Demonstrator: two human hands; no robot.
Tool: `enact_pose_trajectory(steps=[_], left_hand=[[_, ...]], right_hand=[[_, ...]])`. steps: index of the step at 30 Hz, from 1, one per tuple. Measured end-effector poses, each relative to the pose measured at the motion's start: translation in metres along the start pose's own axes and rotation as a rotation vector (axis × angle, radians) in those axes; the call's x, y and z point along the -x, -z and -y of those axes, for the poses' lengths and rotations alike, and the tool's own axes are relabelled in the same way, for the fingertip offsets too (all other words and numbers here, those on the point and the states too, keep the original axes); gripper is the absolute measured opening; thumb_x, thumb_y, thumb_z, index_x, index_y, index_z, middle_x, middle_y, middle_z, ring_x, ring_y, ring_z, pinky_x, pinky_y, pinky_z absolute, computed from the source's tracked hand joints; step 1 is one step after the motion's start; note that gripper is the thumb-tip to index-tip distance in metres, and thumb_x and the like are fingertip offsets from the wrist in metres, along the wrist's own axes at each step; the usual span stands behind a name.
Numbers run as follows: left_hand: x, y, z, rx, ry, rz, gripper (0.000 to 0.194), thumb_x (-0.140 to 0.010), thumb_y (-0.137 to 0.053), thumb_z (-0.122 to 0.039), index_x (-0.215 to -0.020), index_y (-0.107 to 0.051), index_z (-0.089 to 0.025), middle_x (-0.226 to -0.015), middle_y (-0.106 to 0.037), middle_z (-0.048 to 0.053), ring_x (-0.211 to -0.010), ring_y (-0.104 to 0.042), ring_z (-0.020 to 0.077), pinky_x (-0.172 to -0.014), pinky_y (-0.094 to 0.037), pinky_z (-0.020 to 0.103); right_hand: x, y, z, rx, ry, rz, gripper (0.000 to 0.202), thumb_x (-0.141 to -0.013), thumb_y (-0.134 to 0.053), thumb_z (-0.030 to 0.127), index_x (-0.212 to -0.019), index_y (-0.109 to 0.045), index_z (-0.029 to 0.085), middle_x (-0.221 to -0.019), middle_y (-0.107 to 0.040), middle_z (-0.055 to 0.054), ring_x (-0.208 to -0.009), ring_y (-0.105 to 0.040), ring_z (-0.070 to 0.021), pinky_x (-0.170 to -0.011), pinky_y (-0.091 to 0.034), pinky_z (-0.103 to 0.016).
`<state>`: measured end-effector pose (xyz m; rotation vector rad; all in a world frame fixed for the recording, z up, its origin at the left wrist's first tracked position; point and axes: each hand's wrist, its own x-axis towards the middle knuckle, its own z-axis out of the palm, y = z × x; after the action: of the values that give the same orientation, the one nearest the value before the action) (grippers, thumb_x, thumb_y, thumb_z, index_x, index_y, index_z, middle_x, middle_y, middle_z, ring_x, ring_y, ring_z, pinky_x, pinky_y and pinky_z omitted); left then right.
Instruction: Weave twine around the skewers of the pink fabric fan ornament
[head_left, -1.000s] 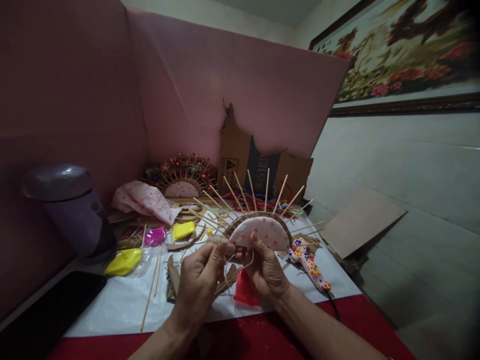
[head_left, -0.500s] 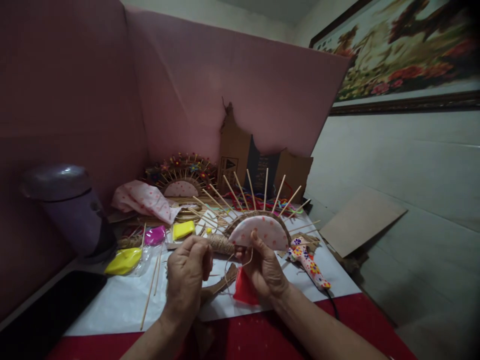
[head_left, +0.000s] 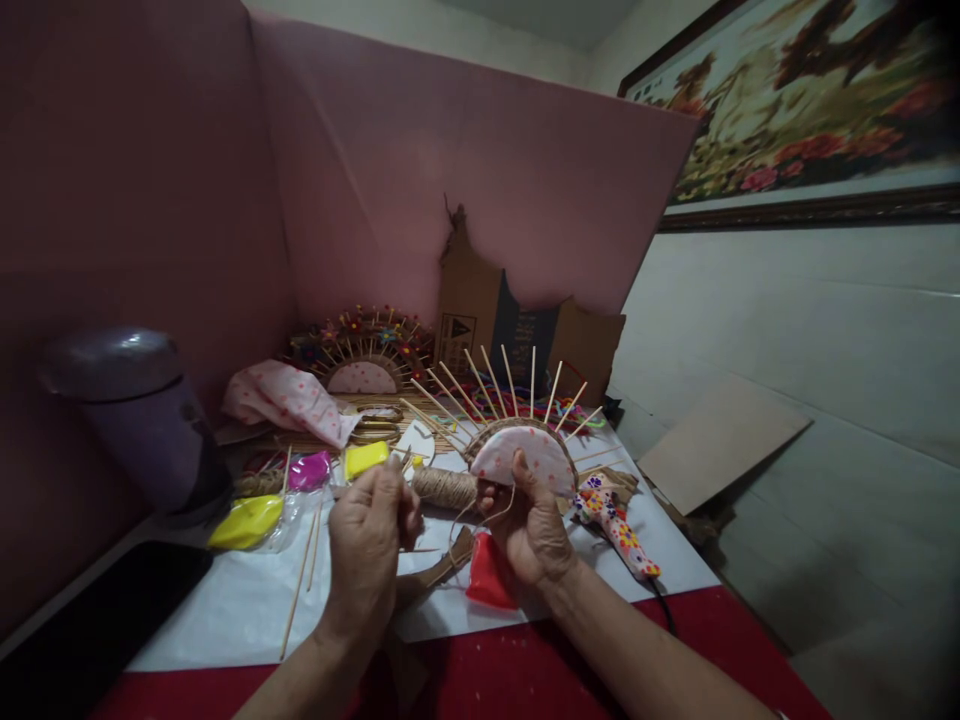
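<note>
My right hand [head_left: 536, 525] grips a half-round fan-shaped craft piece [head_left: 517, 458], thumb on its front. Pink spotted cloth covers its face, brown twine edges the curve, and thin wooden sticks radiate upward from it. A loose strand of twine [head_left: 501, 516] loops below the piece near my right fingers. To its left, my left hand [head_left: 369, 530] is raised with thumb and fingers pinched together; what they hold, if anything, is hidden. Between the hands lies a roll of twine [head_left: 446, 488] on the white sheet. A red packet [head_left: 491, 572] rests beneath my right hand.
A flower-patterned glue gun [head_left: 616, 522] with a black cord lies at right. Yellow packets [head_left: 246, 522], a magenta packet [head_left: 309, 470], loose sticks [head_left: 300, 585] and a dark phone-like slab [head_left: 112, 620] are on the left. Behind stand a similar decorated fan [head_left: 364, 376], spotted cloth [head_left: 289, 398] and cardboard [head_left: 469, 300].
The fan piece has tilted back and shifted slightly right in my right hand. My left hand has moved a little left and up, widening the gap between the hands.
</note>
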<state>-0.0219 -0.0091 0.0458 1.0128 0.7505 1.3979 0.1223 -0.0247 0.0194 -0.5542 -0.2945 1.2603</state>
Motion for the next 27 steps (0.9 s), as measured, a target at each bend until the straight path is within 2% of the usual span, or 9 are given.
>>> enact_pose_trajectory(steps=[4,9,13,17,21,25,27], left_hand=[[-0.001,0.001,0.006,-0.16,0.014,0.075,0.023,-0.071,-0.067,-0.031,-0.062,-0.052,-0.016,-0.047,-0.05,-0.005,-0.042,-0.042,0.0062,-0.041,-0.032,0.018],[-0.001,0.001,0.008,-0.138,0.042,0.146,0.019,-0.073,-0.063,-0.031,-0.069,-0.052,-0.016,-0.052,-0.055,-0.003,-0.041,-0.043,0.0065,-0.041,-0.033,0.019],[-0.001,0.003,0.011,-0.127,0.051,0.212,0.027,-0.079,-0.058,-0.037,-0.065,-0.047,-0.017,-0.048,-0.048,-0.006,-0.039,-0.036,0.0054,-0.039,-0.027,0.018],[-0.001,0.005,0.014,-0.087,0.047,0.255,0.03,-0.082,-0.054,-0.038,-0.063,-0.044,-0.018,-0.046,-0.038,-0.007,-0.04,-0.029,0.0056,-0.039,-0.023,0.018],[0.002,0.005,0.014,-0.122,0.073,0.288,0.035,-0.084,-0.05,-0.041,-0.059,-0.043,-0.018,-0.045,-0.035,-0.007,-0.041,-0.026,0.0061,-0.04,-0.02,0.019],[0.005,0.002,0.01,-0.179,0.108,0.259,0.045,-0.081,-0.05,-0.051,-0.05,-0.039,-0.019,-0.039,-0.031,-0.007,-0.037,-0.023,0.0059,-0.037,-0.015,0.021],[0.006,0.0,0.008,-0.194,0.084,0.257,0.044,-0.077,-0.053,-0.052,-0.05,-0.042,-0.019,-0.038,-0.033,-0.006,-0.036,-0.024,0.0063,-0.036,-0.017,0.021]], right_hand=[[0.001,-0.001,0.001,-0.002,-0.012,0.018,0.028,-0.064,-0.078,0.034,-0.075,-0.064,0.012,-0.061,-0.065,-0.003,-0.051,-0.055,-0.0103,-0.046,-0.046,-0.019],[0.003,0.0,0.001,-0.025,-0.035,0.024,0.03,-0.062,-0.079,0.035,-0.077,-0.065,0.013,-0.063,-0.068,-0.002,-0.053,-0.059,-0.0125,-0.049,-0.048,-0.022],[0.003,0.002,0.002,-0.009,-0.067,0.084,0.031,-0.064,-0.077,0.039,-0.08,-0.066,0.014,-0.064,-0.069,-0.002,-0.053,-0.06,-0.0132,-0.048,-0.046,-0.023],[0.003,0.001,0.004,-0.011,-0.106,0.218,0.033,-0.066,-0.075,0.044,-0.076,-0.066,0.015,-0.062,-0.067,-0.002,-0.051,-0.055,-0.0117,-0.047,-0.042,-0.023],[0.004,0.002,0.006,-0.05,-0.148,0.329,0.033,-0.063,-0.076,0.046,-0.072,-0.064,0.017,-0.057,-0.063,0.002,-0.049,-0.051,-0.0096,-0.045,-0.037,-0.02],[0.003,0.006,0.006,-0.031,-0.168,0.346,0.036,-0.058,-0.077,0.051,-0.065,-0.062,0.018,-0.047,-0.056,0.005,-0.043,-0.043,-0.0082,-0.043,-0.033,-0.02],[0.002,0.009,0.005,0.016,-0.162,0.342,0.04,-0.055,-0.076,0.054,-0.064,-0.061,0.018,-0.046,-0.055,0.005,-0.042,-0.041,-0.0081,-0.043,-0.033,-0.021]])
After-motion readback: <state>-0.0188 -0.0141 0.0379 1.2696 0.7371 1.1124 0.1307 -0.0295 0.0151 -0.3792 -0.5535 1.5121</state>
